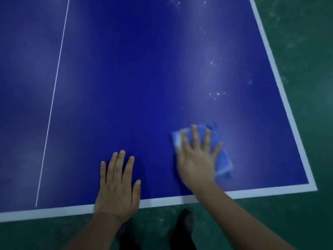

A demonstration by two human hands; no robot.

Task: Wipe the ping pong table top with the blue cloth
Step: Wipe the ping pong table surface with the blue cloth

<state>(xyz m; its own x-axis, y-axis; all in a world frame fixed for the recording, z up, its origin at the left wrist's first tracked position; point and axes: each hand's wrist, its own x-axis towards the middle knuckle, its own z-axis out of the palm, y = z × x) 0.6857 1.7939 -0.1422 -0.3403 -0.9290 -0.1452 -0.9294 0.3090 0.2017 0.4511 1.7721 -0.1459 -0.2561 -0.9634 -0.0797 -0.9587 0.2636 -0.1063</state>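
The ping pong table top (137,78) is dark blue with white border lines and a thin white centre line. A folded blue cloth (223,161) lies flat on it near the front right corner. My right hand (196,157) presses down on the cloth with fingers spread and straight; the hand looks blurred. My left hand (118,184) rests flat on the table at the front edge, fingers straight, holding nothing. White specks and a pale dusty streak (214,78) run up the table beyond the cloth.
Green floor (302,51) surrounds the table on the right and in front. My dark shoes (187,224) stand on the floor just below the table's front edge (63,211). The table's right edge (275,73) runs diagonally toward the front corner.
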